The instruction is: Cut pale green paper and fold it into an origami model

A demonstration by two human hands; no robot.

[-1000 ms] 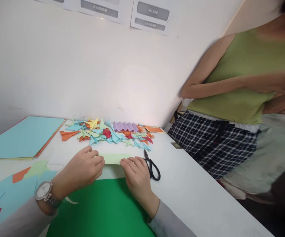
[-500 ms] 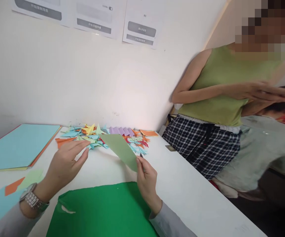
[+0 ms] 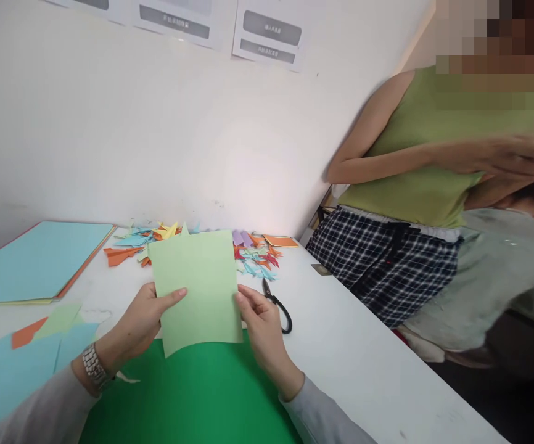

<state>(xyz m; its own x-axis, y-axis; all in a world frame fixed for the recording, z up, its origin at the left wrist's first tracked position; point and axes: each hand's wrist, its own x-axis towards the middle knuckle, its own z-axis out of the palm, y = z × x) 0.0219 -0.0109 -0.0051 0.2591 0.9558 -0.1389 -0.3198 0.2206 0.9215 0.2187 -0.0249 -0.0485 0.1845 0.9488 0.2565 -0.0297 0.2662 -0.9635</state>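
Observation:
A light green sheet of paper (image 3: 200, 283) is held up between both hands, its broad face toward me and its lower edge slightly curved. My left hand (image 3: 144, 317) grips the left edge, thumb on the front and fingers behind. At the right edge, my right hand (image 3: 262, 324) pinches the sheet between thumb and fingers. Below the paper lies a dark green sheet (image 3: 193, 394) on the white table. Scissors with black handles (image 3: 282, 311) rest just right of my right hand, partly hidden by it.
Folded paper pieces (image 3: 258, 262) are heaped along the wall. At the left lie a stack of large coloured sheets (image 3: 49, 259) and loose paper scraps (image 3: 21, 357). An orange paper stack (image 3: 280, 241) sits near the far corner. A person in a green top (image 3: 415, 166) stands beyond the table's right edge.
The light green paper has turned from a slant to face me. My left hand, open and apart before, has taken hold of its left edge. The scissors show more now.

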